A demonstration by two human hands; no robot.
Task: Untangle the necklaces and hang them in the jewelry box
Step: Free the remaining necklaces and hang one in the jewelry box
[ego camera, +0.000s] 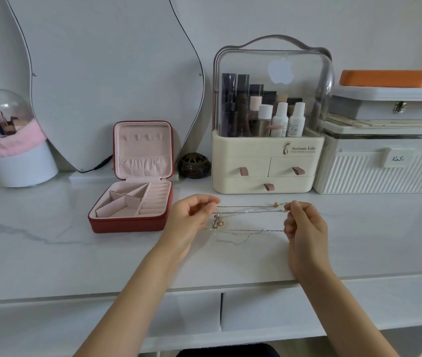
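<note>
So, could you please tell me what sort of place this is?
Most likely a dressing table at home: a curvy mirror leans on the wall, a cosmetics organizer holds bottles, and an open red jewelry box sits on the white table.

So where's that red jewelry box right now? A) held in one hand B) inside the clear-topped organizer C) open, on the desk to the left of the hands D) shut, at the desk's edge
C: the red jewelry box stands open on the desk, its lid upright, left of both hands, which hold the necklaces.
</note>
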